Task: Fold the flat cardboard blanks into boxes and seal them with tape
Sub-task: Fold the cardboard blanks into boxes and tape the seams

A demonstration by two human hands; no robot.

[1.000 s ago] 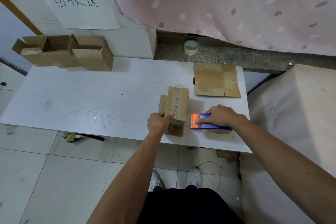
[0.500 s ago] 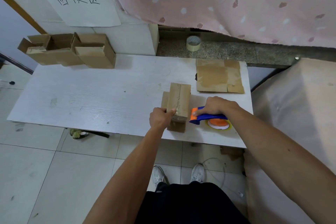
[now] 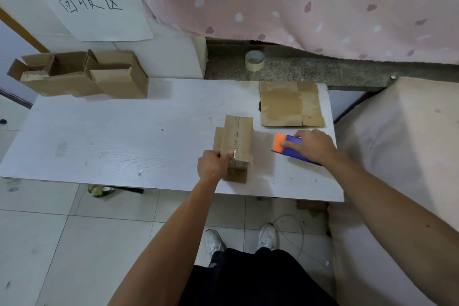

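Fingers of the left hand are curling round the near end of the matte brown cardboard box, which is standing right of centre on the white grained table. The right hand is gripping a blue plastic tape dispenser with an orange front, hiding its roll. Glossy tape is running along the box's top seam, and flaps are jutting out left and near.

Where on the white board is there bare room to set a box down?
Biggest bare patch: left half of the board, from the open boxes at the back to the near edge. Crowded at the right end: taped box, left hand, tape dispenser, right hand, flat blanks.
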